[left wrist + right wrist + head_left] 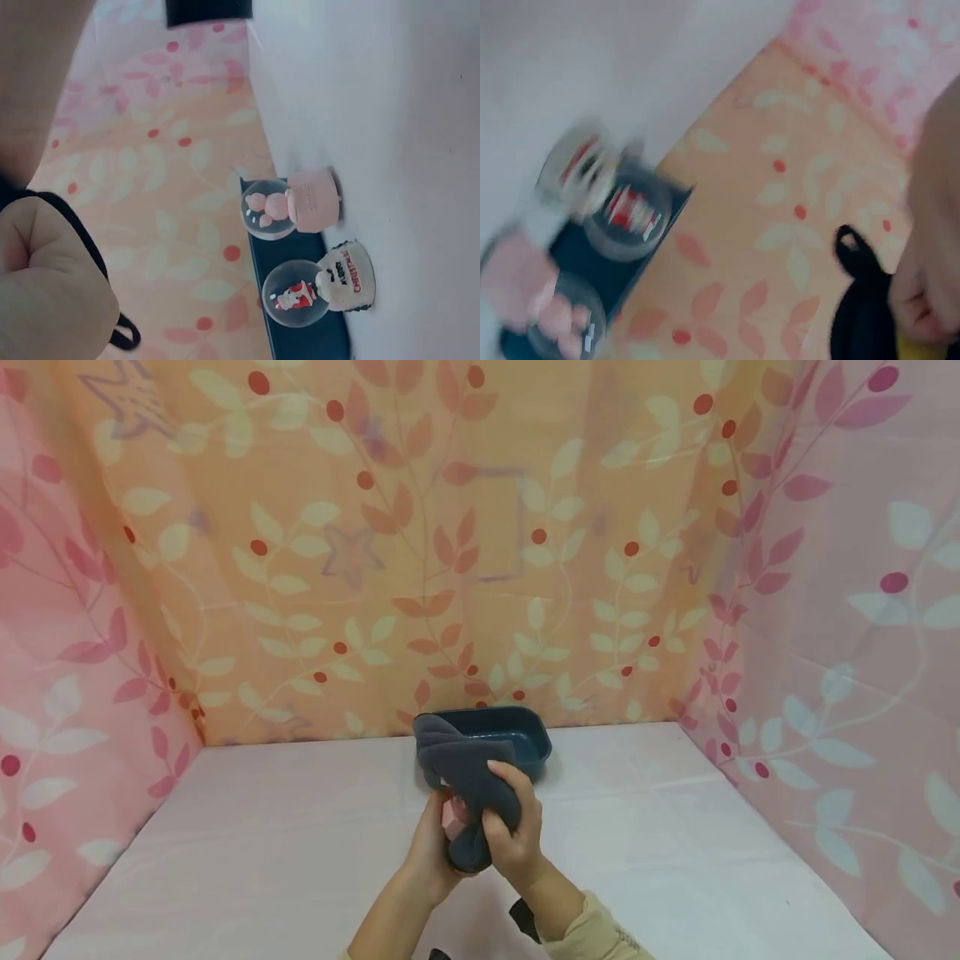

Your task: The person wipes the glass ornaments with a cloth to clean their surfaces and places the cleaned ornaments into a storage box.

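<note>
In the head view, both hands meet over the white table around a dark grey soft fabric thing [472, 768] with folded, finger-like ridges. My right hand [517, 827] grips its right side, thumb and fingers pressed into the cloth. My left hand [433, 843] holds it low on the left, its fingers mostly hidden. Something pink [454, 818] shows between the hands. In the left wrist view, a black edge with a small loop [126, 334] lies by a hand; a similar black loop [849, 247] and a yellow patch [922, 349] appear in the right wrist view.
A dark blue tray [532, 735] stands against the patterned back curtain [360, 568]. Two snow globes stand before it: one with a pink base [315, 201], one with a white Christmas base [351, 277]. Patterned curtains also close in the table's [262, 843] left and right sides.
</note>
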Motion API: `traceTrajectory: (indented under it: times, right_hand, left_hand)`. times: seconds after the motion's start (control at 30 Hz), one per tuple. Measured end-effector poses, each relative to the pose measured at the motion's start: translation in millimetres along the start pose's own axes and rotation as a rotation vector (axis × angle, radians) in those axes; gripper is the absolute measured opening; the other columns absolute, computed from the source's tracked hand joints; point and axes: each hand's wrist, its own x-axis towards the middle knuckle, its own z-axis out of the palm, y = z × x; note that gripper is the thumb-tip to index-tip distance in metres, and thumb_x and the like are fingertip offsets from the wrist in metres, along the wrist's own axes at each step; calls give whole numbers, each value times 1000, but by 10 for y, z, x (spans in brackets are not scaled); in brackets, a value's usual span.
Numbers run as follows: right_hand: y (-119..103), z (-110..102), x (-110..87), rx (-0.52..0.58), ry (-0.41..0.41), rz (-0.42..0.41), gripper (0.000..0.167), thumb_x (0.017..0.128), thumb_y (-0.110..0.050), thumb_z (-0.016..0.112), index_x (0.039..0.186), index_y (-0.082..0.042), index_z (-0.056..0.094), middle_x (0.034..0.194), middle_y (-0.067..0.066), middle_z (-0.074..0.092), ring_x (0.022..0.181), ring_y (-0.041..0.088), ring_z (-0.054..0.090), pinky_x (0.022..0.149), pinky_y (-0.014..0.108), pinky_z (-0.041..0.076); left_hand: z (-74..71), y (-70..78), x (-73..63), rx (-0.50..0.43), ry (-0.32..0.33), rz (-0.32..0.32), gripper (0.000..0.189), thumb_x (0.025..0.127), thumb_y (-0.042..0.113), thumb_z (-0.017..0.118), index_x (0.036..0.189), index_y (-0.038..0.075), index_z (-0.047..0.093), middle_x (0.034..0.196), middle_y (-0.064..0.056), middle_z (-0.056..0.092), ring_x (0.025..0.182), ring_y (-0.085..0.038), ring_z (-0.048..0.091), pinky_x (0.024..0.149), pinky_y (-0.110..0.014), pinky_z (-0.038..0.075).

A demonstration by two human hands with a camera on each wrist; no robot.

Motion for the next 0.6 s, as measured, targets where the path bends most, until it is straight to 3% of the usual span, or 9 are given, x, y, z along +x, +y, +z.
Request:
traceTrajectory:
  times: [0.13,0.2,0.27,0.33,0.37,0.5,0.57,0.6]
  right_hand:
    - [-96,47,13,292,102,394,48,84,-1,37,126,-14,55,123,7,55,108,21,51,90,30,45]
    - [-127,61,55,440,140,533,45,87,-2,33,123,-16,56,123,6,54,111,21,51,92,31,44]
    - [-157,71,89,542,166,649,44,90,-2,28,120,-16,57,121,5,55,111,20,51,93,31,44]
    - [-187,79,112,628,206,764,44,91,-2,25,117,-15,58,118,4,56,108,18,53,91,30,46]
    - [-201,86,121,656,232,819,43,91,-3,24,116,-14,57,118,3,56,108,18,53,90,30,46]
    - [-241,119,145,691,368,1050,37,92,-8,25,115,-13,54,117,3,54,109,17,51,91,28,44]
    - [-233,131,137,678,418,1140,34,93,-10,27,118,-12,50,120,3,50,111,17,49,93,28,42]
    - [-222,133,126,672,432,1183,33,93,-12,29,119,-13,49,120,2,49,110,17,49,93,28,42]
  left_hand:
    - [-9,12,-4,6,-14,60,52,101,46,26,65,22,54,54,12,44,42,-3,31,43,-18,27]
    - [-14,28,-11,45,2,87,51,101,42,26,59,21,46,49,11,35,39,-3,24,42,-18,22]
    - [-23,40,-12,106,50,103,50,99,40,28,56,21,43,48,10,33,39,-2,25,42,-18,23]
    - [-62,31,2,171,53,132,46,96,36,30,54,23,41,49,11,33,41,-1,25,44,-17,24]
    - [-187,-36,108,179,-28,176,46,97,35,31,55,24,46,50,12,37,42,0,29,44,-15,26]
    - [-194,-24,123,285,50,251,45,96,31,31,54,23,46,50,11,37,44,-2,30,44,-16,26]
    - [-165,-7,114,343,156,292,47,99,34,30,60,19,50,52,8,40,46,-5,33,45,-20,27]
    - [-42,65,10,382,284,280,45,99,33,30,62,16,48,53,6,37,47,-8,32,45,-22,27]
